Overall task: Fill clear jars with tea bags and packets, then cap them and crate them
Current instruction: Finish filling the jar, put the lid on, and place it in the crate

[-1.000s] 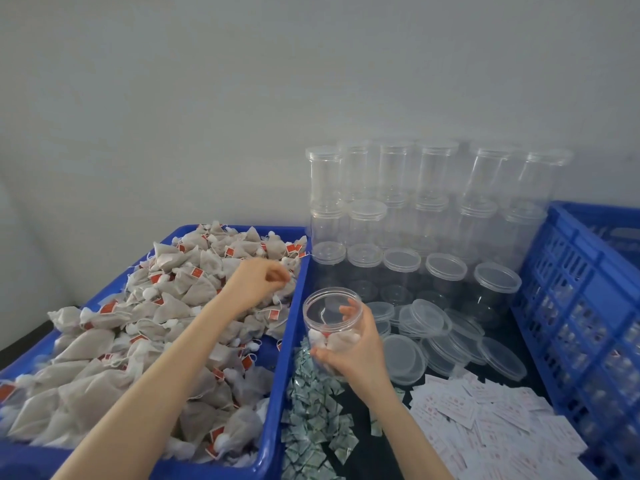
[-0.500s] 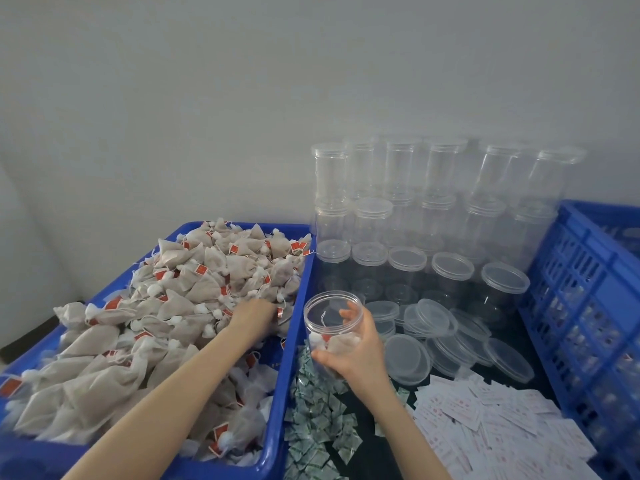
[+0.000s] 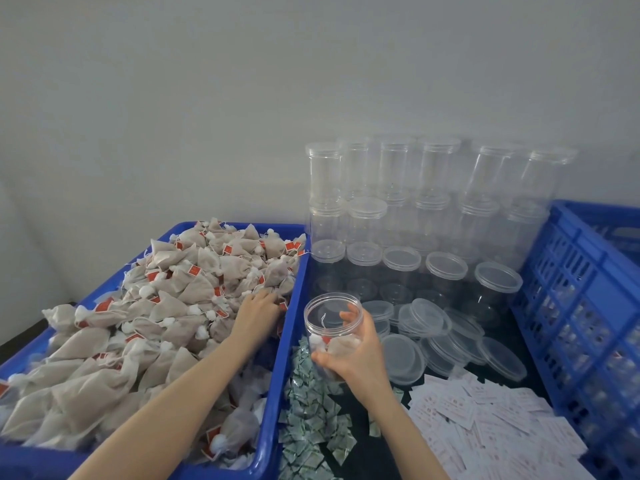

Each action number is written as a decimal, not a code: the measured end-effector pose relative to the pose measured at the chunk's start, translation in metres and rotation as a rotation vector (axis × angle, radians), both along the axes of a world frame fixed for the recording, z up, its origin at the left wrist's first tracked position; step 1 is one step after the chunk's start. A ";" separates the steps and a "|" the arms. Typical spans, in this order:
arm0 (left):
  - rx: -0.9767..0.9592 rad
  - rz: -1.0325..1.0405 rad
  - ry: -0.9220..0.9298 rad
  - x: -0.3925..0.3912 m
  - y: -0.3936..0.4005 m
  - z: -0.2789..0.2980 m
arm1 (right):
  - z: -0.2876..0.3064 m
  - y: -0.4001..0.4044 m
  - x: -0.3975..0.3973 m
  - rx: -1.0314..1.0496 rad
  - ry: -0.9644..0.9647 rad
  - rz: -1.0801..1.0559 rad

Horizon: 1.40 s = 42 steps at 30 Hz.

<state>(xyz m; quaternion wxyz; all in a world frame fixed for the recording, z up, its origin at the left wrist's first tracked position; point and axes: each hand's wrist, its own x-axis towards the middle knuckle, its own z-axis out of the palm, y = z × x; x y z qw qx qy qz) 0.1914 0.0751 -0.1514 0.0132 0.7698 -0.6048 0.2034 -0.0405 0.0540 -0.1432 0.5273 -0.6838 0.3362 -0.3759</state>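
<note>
Since the earlier frame our left hand (image 3: 258, 308) had dropped from above the pile onto the beige tea bags (image 3: 173, 306) in the blue plastic tub (image 3: 273, 393) at left, fingers loosely curled, grip unclear, our right hand (image 3: 353, 355) gripping the open clear plastic jar (image 3: 332, 323) just right of it, few bags inside, clear loose lids (image 3: 426, 320) right.

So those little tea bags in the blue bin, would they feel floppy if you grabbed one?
Probably floppy: the tea bags slump in a loose, creased heap. Likely light, being thin mesh pouches. Their strings and red tags look apt to snag neighbours where the left hand digs in.
</note>
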 end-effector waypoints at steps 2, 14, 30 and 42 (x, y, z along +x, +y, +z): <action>-0.089 0.069 0.139 0.004 0.000 0.005 | -0.001 0.000 -0.001 0.007 -0.001 0.003; -0.542 0.051 0.941 -0.012 0.022 0.093 | 0.004 0.007 0.004 0.062 0.014 0.026; -0.078 -0.353 0.878 -0.088 0.024 0.124 | 0.004 0.002 0.003 0.045 -0.053 -0.005; 0.269 -0.343 0.465 -0.127 -0.002 0.139 | 0.004 -0.008 -0.013 0.084 -0.133 0.009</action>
